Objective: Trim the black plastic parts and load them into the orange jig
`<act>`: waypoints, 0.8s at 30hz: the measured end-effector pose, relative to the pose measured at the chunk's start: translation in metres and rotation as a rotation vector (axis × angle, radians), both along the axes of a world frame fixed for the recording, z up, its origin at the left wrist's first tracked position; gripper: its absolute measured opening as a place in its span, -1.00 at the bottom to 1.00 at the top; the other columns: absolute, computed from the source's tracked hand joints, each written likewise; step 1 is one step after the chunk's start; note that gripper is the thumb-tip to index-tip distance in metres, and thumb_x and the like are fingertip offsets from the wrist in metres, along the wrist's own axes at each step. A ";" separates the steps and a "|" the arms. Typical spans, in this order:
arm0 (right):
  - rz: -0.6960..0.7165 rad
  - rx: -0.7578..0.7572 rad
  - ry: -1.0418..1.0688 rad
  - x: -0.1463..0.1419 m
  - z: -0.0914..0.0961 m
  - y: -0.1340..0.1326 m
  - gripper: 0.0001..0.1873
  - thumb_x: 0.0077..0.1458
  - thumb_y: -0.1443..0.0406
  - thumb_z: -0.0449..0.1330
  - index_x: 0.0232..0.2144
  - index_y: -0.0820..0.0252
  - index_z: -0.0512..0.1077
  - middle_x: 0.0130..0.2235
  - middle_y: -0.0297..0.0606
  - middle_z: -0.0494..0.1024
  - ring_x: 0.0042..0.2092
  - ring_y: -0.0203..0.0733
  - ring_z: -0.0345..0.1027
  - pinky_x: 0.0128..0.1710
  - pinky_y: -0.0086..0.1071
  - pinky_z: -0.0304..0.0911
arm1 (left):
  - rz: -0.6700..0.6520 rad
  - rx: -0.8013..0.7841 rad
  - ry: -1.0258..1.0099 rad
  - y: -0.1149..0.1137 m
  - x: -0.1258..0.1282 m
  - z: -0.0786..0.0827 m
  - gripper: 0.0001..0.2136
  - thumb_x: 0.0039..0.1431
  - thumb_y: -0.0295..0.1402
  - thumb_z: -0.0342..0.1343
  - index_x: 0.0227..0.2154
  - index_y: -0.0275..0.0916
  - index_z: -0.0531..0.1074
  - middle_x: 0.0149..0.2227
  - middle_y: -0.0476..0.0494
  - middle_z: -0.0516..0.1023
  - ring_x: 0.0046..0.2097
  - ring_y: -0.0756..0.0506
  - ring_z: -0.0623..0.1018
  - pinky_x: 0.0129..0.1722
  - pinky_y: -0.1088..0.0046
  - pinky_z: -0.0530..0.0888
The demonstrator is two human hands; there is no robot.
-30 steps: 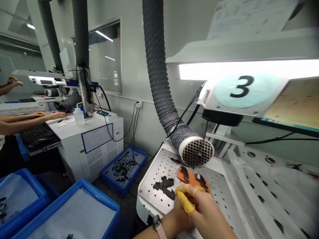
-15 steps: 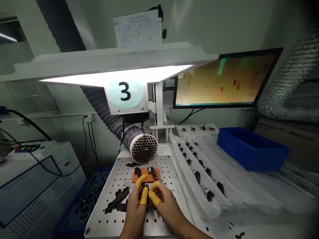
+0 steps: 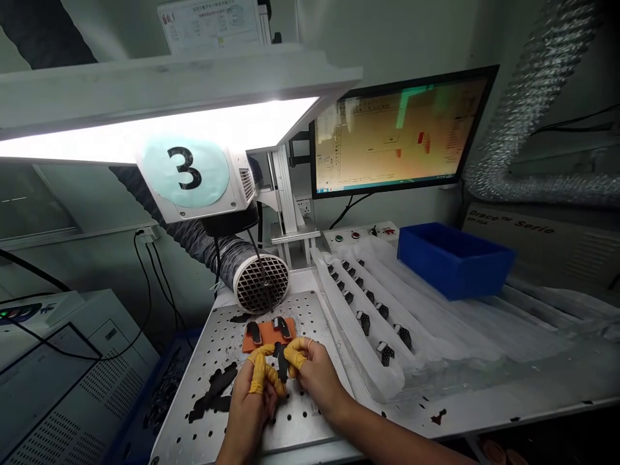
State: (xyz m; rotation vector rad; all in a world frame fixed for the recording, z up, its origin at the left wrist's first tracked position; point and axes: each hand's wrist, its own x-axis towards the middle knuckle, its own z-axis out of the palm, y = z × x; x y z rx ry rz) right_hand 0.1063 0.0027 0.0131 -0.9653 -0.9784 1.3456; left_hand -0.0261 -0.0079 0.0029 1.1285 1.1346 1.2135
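Lower centre, the dark strip (image 3: 281, 363), long axis running up the frame, lies between right hand (image 3: 314, 369), pinching it, and left hand (image 3: 254, 386), grip unclear

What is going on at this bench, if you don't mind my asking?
A person wearing yellow finger covers holds a small dark piece between the fingertips of the left hand and right hand, above a metal plate full of holes. Just beyond the hands, an orange block carries two dark parts. Dark scraps lie on the plate to the left; to the right, small parts sit in rows on whitish plastic.
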 end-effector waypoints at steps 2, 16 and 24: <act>0.002 -0.030 0.020 0.002 0.004 -0.001 -0.79 -0.10 0.21 0.20 -0.54 0.24 0.30 -0.61 -0.41 0.30 -0.58 -0.40 0.07 -0.61 -0.53 -0.09 | -0.005 -0.056 -0.020 0.001 0.000 0.001 -0.64 0.03 -0.03 0.06 -0.37 -0.29 0.35 -0.74 0.05 0.37 -0.74 0.10 0.22 -0.78 0.67 0.07; 0.000 -0.004 -0.001 -0.002 0.001 -0.003 -0.73 0.05 0.15 0.09 -0.54 0.23 0.27 -0.65 -0.44 0.26 -0.62 -0.42 0.00 -0.61 -0.52 -0.10 | -0.132 -0.078 -0.033 -0.001 0.005 0.011 -0.61 -0.10 -0.01 0.21 -0.57 -0.27 0.31 -0.75 0.05 0.34 -0.73 0.14 0.18 -0.71 0.65 0.00; 0.052 0.038 -0.053 -0.006 0.004 -0.009 -0.74 -0.15 0.19 0.24 -0.52 0.22 0.27 -0.58 -0.43 0.31 -0.56 -0.35 0.21 -0.54 -0.49 0.10 | -0.057 -0.050 -0.057 0.003 0.005 0.006 -0.63 -0.21 -0.07 0.28 -0.62 -0.26 0.31 -0.73 0.08 0.31 -0.70 0.12 0.20 -0.70 0.65 0.05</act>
